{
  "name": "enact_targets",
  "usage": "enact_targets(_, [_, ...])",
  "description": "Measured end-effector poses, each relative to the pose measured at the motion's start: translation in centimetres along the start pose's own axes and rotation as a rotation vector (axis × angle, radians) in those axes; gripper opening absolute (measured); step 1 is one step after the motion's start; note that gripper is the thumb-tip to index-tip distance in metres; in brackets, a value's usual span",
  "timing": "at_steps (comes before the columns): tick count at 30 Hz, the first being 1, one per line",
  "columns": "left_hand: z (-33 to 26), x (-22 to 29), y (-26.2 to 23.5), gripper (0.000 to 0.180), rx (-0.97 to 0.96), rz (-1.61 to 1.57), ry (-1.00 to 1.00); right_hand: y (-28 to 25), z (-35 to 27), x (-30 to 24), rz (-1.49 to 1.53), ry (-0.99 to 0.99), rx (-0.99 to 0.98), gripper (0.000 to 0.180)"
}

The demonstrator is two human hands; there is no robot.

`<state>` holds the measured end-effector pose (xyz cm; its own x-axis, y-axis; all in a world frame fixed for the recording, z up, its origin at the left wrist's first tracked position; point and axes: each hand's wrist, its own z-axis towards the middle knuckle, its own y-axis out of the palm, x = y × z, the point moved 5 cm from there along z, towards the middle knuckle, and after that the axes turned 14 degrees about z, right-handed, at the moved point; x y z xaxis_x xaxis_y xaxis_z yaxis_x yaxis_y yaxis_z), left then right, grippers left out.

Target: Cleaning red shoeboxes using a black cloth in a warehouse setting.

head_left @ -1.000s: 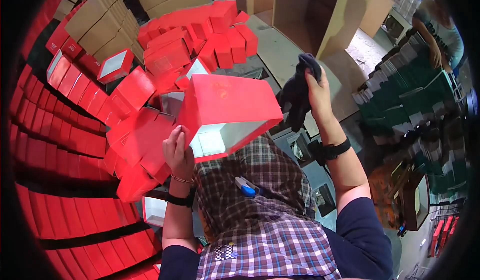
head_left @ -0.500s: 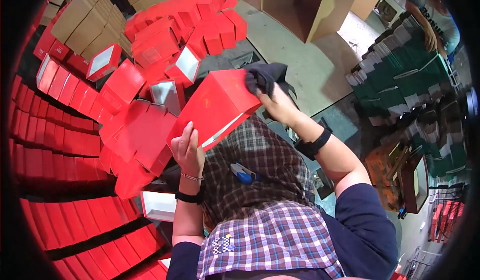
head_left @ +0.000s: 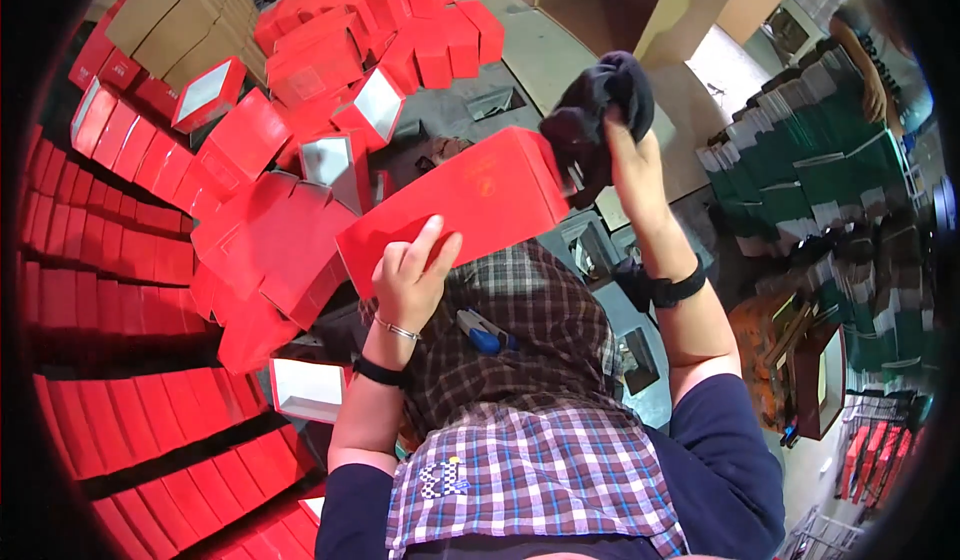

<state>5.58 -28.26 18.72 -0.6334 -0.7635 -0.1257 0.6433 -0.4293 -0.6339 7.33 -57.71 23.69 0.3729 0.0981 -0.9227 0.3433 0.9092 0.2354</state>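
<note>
A long red box (head_left: 455, 200) is tilted over my lap, one broad face turned up. My left hand (head_left: 408, 285) grips its near left part, fingers laid over the face; the thumb's contact is partly hidden. In my right hand (head_left: 635, 170) is a bunched black cloth (head_left: 590, 115), held by the box's right end. Whether the cloth touches the box there I cannot tell. A small blue-handled tool (head_left: 482, 335) lies on the dark plaid apron over my lap, beneath the box.
Red boxes (head_left: 275, 245) are heaped to my left, with long stacked rows (head_left: 150, 415) beyond. Some white-lined open boxes (head_left: 310, 390) lie among them. Brown cartons (head_left: 185, 30) stand far left. Green bundles (head_left: 800, 180) are piled right, beside another person (head_left: 885, 65).
My right hand with the black cloth has moved up and right, off the box's top corner. The box has turned flatter, its right end shifting right. My left hand has moved slightly right.
</note>
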Motion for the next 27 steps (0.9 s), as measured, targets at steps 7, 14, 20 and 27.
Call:
enact_targets(7, [-0.7, 0.3, 0.1, 0.041, 0.036, -0.108, -0.008, -2.2, -2.0, 12.9, -0.282, 0.113, -0.101, 0.043])
enact_targets(14, [-7.9, -6.5, 1.6, 0.031, -0.043, -0.093, -0.39, -14.4, -3.3, 18.2, -0.566, 0.424, 0.302, 0.041])
enact_targets(20, [-5.1, -8.4, 0.7, 0.048, 0.086, -0.083, -0.491, -4.3, 1.3, 8.9, 0.074, 0.13, 0.256, 0.042])
enact_targets(27, [-3.1, -7.8, -0.4, 0.049, 0.139, -0.224, -0.594, 8.3, 2.4, 4.7, 0.126, -0.07, -0.167, 0.028])
